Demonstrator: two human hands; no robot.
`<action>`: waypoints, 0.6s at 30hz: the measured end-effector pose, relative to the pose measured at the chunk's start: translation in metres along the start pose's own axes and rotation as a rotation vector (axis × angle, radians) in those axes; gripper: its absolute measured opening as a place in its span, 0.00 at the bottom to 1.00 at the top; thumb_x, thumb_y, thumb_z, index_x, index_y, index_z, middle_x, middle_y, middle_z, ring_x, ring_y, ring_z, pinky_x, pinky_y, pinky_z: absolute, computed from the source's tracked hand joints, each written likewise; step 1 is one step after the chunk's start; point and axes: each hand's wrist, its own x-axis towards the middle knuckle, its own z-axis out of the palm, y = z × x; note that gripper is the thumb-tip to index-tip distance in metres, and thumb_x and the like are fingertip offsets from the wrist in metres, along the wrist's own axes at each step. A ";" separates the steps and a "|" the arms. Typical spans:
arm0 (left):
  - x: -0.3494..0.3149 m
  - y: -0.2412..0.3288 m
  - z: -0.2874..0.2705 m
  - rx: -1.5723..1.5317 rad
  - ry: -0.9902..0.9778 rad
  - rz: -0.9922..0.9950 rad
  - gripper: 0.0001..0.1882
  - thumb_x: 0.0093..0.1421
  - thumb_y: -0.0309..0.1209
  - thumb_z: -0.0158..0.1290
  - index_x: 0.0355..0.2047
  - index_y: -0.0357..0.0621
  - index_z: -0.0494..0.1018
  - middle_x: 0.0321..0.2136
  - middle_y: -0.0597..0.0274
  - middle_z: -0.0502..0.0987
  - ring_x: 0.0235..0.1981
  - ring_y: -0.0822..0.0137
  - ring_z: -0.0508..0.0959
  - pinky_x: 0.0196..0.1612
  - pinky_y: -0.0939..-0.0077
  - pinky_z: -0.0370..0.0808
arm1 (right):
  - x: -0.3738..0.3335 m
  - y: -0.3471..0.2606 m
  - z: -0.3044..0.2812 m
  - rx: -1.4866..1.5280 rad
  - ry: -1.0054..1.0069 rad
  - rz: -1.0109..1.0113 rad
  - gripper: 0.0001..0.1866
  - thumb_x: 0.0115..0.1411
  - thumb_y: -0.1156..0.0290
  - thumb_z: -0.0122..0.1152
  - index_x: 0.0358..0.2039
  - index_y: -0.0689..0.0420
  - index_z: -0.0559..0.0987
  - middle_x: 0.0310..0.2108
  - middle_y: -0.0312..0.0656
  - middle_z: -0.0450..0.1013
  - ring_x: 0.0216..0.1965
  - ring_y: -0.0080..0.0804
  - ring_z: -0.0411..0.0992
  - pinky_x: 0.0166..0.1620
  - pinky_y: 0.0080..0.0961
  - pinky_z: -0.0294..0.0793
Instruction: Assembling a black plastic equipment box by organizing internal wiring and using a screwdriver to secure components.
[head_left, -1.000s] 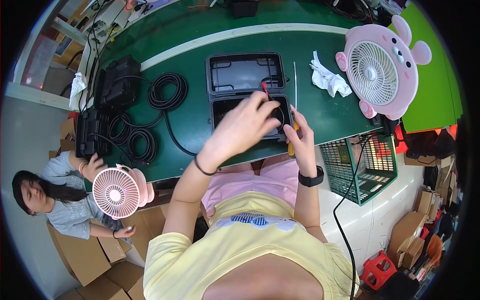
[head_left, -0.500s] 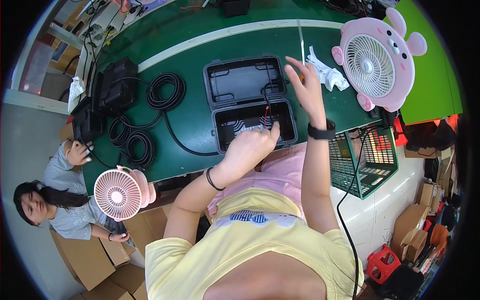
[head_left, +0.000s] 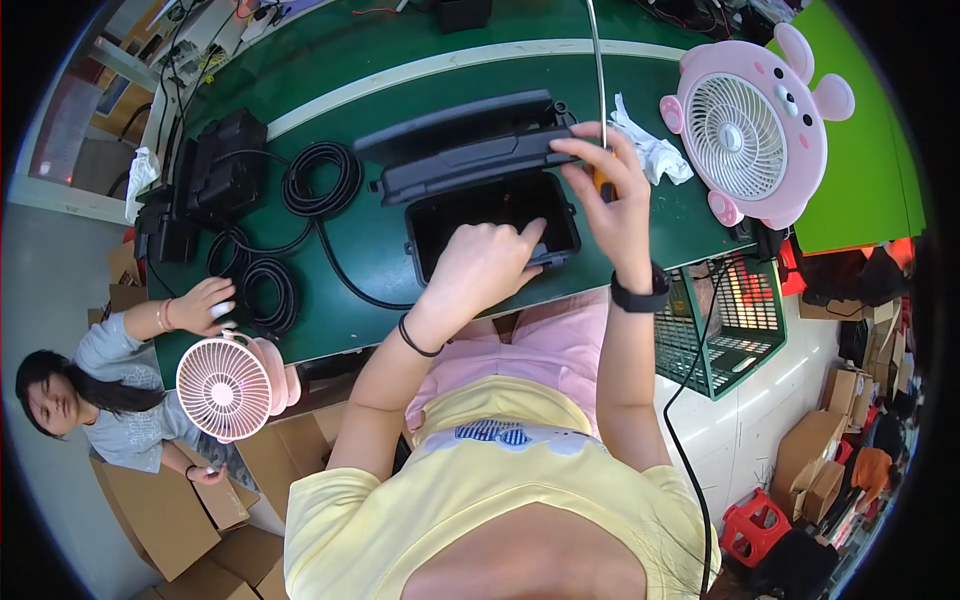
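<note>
On the green table a black plastic case (head_left: 425, 253) lies in front of me. Its hinged lid (head_left: 470, 165) is tilted partway up on the far side. My left hand (head_left: 482, 262) is at the near rim, index finger reaching over the inside and thumb by the near wall. Most of the interior is dark or covered by this hand. My right hand (head_left: 618, 190) touches the lid's right end with thumb and fingertips. An orange-handled screwdriver (head_left: 600, 80) sits in its palm, the long metal shaft pointing up and away.
Coiled black cables (head_left: 322, 180) and more black cases (head_left: 228, 170) lie at left. A pink clip fan (head_left: 225, 388) stands near a seated co-worker (head_left: 120, 400). At right are crumpled white tissue (head_left: 650, 145), a pink animal-shaped fan (head_left: 735, 130) and a green crate (head_left: 735, 340).
The lid has swung up from lying fully back, and my right hand has come to its end. The screwdriver's shaft now points up higher. The red wire end is no longer visible.
</note>
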 end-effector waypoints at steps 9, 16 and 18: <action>-0.059 -0.023 0.009 0.083 1.088 0.146 0.14 0.46 0.25 0.65 0.35 0.51 0.83 0.37 0.66 0.81 0.38 0.61 0.77 0.42 0.64 0.75 | -0.016 -0.001 0.010 0.023 0.131 0.054 0.18 0.53 0.89 0.60 0.40 0.53 0.85 0.46 0.43 0.77 0.43 0.36 0.78 0.45 0.24 0.77; -0.075 -0.026 0.030 0.141 0.710 -0.016 0.26 0.50 0.34 0.66 0.51 0.48 0.76 0.47 0.66 0.78 0.51 0.63 0.76 0.59 0.56 0.66 | -0.012 -0.002 0.013 0.009 0.133 0.082 0.17 0.54 0.88 0.60 0.40 0.53 0.85 0.47 0.43 0.77 0.44 0.36 0.78 0.46 0.24 0.76; -0.068 -0.028 0.032 0.061 0.706 -0.021 0.26 0.49 0.33 0.66 0.51 0.47 0.76 0.46 0.64 0.78 0.51 0.61 0.75 0.60 0.53 0.65 | -0.011 -0.004 0.014 0.015 0.127 0.083 0.17 0.55 0.88 0.59 0.41 0.53 0.85 0.47 0.43 0.77 0.44 0.36 0.78 0.46 0.24 0.76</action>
